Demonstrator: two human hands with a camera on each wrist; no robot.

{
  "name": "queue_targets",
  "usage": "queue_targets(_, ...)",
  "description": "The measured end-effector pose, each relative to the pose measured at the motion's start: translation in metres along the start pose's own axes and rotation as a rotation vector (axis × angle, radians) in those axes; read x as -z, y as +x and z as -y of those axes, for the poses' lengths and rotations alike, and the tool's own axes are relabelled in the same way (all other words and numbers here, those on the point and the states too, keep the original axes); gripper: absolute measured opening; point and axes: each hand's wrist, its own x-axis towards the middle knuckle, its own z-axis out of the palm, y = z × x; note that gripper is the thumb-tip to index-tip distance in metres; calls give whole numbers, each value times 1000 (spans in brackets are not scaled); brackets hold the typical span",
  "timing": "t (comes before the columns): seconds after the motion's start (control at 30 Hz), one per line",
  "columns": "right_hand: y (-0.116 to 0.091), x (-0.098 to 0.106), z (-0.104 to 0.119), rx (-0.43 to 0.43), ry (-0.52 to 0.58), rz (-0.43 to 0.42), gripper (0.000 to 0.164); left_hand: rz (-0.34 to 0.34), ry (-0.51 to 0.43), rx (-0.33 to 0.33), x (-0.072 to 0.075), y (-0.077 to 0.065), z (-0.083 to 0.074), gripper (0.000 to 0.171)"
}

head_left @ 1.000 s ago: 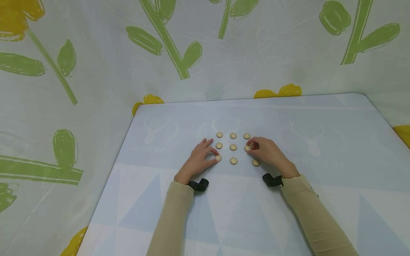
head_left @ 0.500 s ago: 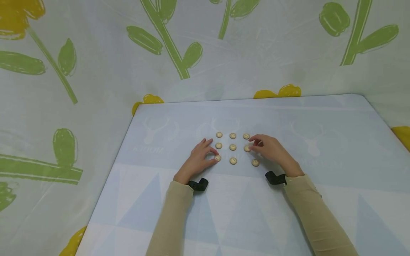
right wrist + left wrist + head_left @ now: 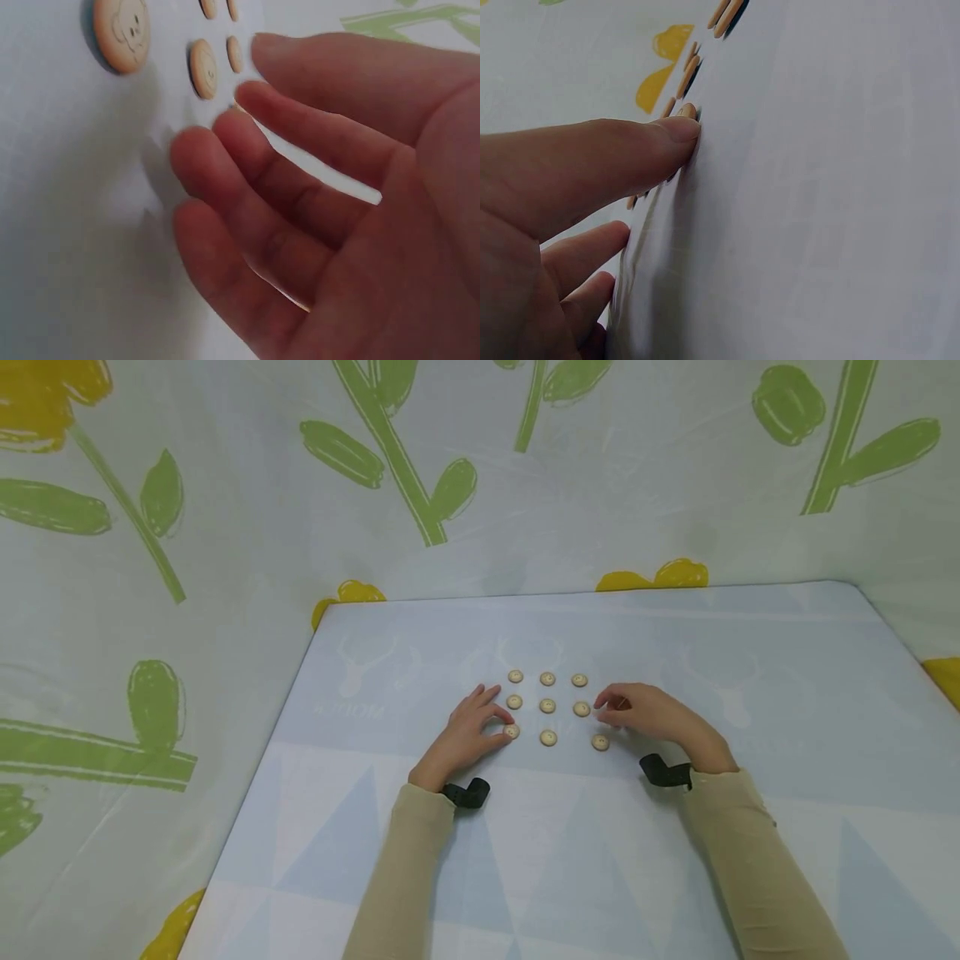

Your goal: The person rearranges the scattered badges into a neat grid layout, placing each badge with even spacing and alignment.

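Several small round wooden discs lie in three rows on the table; in the right wrist view a near disc (image 3: 126,34) bears a line-drawn animal face. My left hand (image 3: 471,733) pinches the front-left disc (image 3: 512,732) at its edge between thumb and forefinger, its other fingers spread. In the left wrist view the thumb covers most of that disc (image 3: 688,111). My right hand (image 3: 651,714) holds nothing, fingers loosely bent, just right of the middle-row right disc (image 3: 581,709). The front-right disc (image 3: 600,742) sits farther right than the two discs behind it.
A pale blue and white patterned cover (image 3: 540,860) lies over the table. Behind it hangs a white cloth (image 3: 247,527) printed with green leaves and yellow flowers. Black wrist cameras sit at the left wrist (image 3: 468,793) and right wrist (image 3: 663,772).
My right hand has let go of the middle-row right disc and drawn away to the right. The left hand and the discs look unmoved.
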Motion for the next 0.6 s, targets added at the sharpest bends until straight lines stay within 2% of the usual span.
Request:
queue_targets(0.2,-4,3,-4,55,8,80,17,0,2,-4,1,1,-1,16)
queue_targets(0.6,-8,4,-3,46,-36,155,18,-4,-22,7,2,0,-3,16)
